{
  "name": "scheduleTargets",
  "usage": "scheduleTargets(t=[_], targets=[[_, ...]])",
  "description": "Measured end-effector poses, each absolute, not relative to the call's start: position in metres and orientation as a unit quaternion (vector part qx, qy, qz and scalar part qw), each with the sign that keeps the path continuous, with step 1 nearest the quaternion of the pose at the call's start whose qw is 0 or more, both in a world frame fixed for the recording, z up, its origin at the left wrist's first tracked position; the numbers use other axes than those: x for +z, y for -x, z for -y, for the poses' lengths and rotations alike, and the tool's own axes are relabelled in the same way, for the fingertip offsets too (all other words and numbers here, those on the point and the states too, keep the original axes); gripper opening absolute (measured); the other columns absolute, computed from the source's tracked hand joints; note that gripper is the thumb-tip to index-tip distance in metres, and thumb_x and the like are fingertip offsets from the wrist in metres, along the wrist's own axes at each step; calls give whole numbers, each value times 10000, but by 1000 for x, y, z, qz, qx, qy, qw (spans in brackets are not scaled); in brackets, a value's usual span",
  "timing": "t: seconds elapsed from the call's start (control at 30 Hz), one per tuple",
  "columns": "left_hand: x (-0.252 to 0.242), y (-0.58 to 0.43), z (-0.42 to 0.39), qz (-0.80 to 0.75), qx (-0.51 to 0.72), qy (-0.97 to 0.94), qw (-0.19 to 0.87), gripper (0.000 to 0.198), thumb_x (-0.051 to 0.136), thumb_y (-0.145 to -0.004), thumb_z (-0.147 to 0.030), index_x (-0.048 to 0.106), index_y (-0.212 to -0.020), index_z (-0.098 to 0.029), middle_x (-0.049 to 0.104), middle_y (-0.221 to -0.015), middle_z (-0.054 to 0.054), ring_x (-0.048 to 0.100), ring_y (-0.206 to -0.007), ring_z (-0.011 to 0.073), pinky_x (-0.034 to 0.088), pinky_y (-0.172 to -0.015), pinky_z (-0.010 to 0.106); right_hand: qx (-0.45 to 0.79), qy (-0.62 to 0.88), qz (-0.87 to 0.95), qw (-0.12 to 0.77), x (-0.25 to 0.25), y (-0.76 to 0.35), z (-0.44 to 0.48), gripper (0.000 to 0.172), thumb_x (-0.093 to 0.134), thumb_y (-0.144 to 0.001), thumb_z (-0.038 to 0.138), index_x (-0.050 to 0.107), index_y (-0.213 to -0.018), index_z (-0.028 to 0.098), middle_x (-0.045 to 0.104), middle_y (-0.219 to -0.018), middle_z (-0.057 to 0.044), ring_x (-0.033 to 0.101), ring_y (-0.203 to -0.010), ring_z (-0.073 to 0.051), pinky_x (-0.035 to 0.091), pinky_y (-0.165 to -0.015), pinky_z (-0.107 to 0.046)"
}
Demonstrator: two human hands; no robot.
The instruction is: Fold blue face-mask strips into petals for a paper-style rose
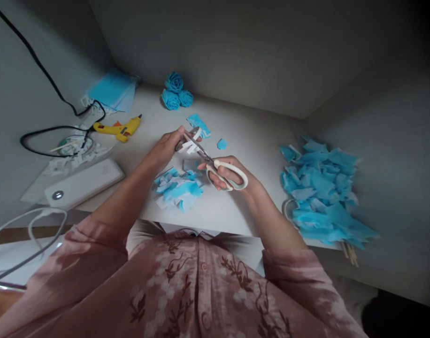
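Note:
My right hand (226, 174) grips the white handles of a pair of scissors (215, 165), whose blades point up and left. My left hand (167, 146) pinches a small white and blue piece of material (191, 145) right at the blade tips. Below both hands lies a small heap of blue and white cut scraps (180, 188) on the white table (236, 211). Two loose blue scraps (200, 124) (222, 144) rest just beyond the hands.
Three blue rolled flowers (175, 91) sit at the back. A yellow glue gun (119, 128) with a black cord lies left, near a stack of blue masks (111, 89) and a white power bank (83, 183). A big pile of blue pieces (320, 188) fills the right.

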State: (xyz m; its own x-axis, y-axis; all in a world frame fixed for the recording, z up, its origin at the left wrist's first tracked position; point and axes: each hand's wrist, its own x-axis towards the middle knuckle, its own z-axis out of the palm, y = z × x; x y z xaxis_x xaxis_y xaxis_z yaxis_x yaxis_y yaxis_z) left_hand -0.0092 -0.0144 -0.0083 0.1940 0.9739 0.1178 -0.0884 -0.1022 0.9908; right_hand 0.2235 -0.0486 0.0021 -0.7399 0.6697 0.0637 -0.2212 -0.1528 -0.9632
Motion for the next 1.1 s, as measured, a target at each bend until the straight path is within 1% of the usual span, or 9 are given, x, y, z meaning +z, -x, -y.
scheduleTargets(t=[0.13,0.3,0.43,0.53,0.77,0.87,0.93,1.03,1.1], targets=[[-8,7,16,-343,487,-498,630,651,582,-915,-761,801,-1036,-160,778,-1185,134,709,-1074,266,541,-917,352,734,204,594,259,3,-222,50,516,800,-859,564,762,-1070,95,568,-573,72,489,-433,-28,514,-486,-177],[-8,10,14,-289,476,-469,686,500,780,-861,-585,794,-1203,-221,733,-1343,117,712,-1126,260,532,-938,347,726,228,604,238,2,-223,49,539,838,-818,552,777,-1110,103,614,-586,67,534,-438,-29,508,-476,-163],[-4,14,18,-307,475,-502,654,292,832,-827,-416,849,-1004,-184,754,-1297,122,706,-1150,277,487,-1040,405,718,263,604,225,3,-221,51,543,889,-761,517,791,-1113,116,640,-597,63,555,-433,-31,453,-426,-145],[-2,14,19,-316,503,-519,615,171,811,-806,-345,850,-827,-180,778,-1233,107,689,-1196,298,446,-1095,442,713,271,606,227,3,-220,53,517,893,-758,500,797,-1101,126,626,-582,71,536,-425,-31,467,-431,-157],[-5,9,14,-335,558,-511,561,152,801,-800,-344,842,-795,-197,772,-1239,96,627,-1324,312,454,-1104,431,681,300,621,243,7,-214,56,461,904,-742,456,812,-1064,139,565,-527,88,464,-421,-35,432,-438,-178],[-11,12,7,-368,585,-509,513,204,815,-813,-400,831,-795,-197,793,-1160,94,652,-1274,294,469,-1086,406,656,270,671,217,17,-209,62,419,940,-694,402,828,-1000,138,608,-599,60,474,-502,-39,427,-490,-178],[-15,15,2,-386,603,-505,482,233,806,-841,-426,833,-827,-195,807,-1056,81,694,-1169,256,469,-1078,380,644,256,688,216,22,-210,64,442,969,-649,408,828,-971,140,637,-664,41,497,-558,-46,442,-531,-181],[-17,17,0,-393,612,-499,471,251,749,-917,-426,834,-928,-191,800,-914,54,717,-964,192,491,-1000,335,666,261,643,275,20,-220,59,588,915,-702,571,793,-1105,161,614,-663,42,525,-571,-76,494,-560,-208],[-15,17,1,-399,602,-493,486,273,693,-970,-430,818,-990,-188,776,-818,36,702,-846,163,504,-920,307,662,238,630,329,13,-230,52,721,837,-724,712,751,-1190,169,607,-694,42,522,-573,-77,587,-697,-262]])
